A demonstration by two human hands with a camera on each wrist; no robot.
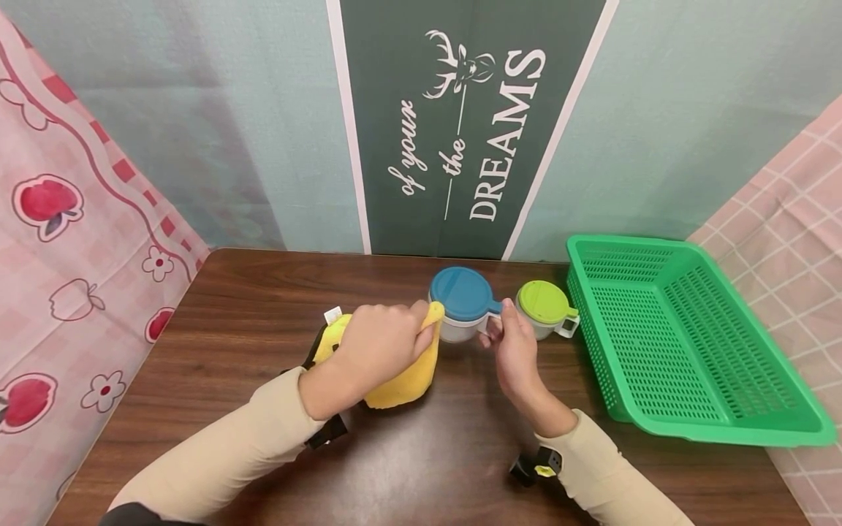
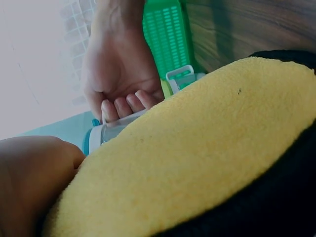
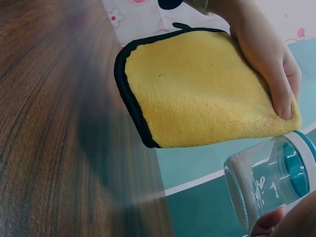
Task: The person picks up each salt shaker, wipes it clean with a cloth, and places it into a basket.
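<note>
My left hand [image 1: 378,340] grips a folded yellow cloth [image 1: 404,380] with black edging. The bunched tip of the cloth is at the side of a clear jar with a blue lid [image 1: 460,292]. In the right wrist view, the thumb presses on the cloth [image 3: 197,94] close to the rim of the glass jar [image 3: 259,180]. My right hand [image 1: 516,358] holds the white handle of that jar, its fingers curled there in the left wrist view. Whether the jar's base touches the table cannot be told. Just right of it stands a smaller jar with a lime-green lid [image 1: 544,301].
A green plastic basket [image 1: 608,380] sits on the right of the brown wooden table [image 1: 263,321], close beside the smaller jar. Behind the table hangs a printed curtain [image 1: 296,146], with patterned pink cloths [image 1: 118,292] at both sides.
</note>
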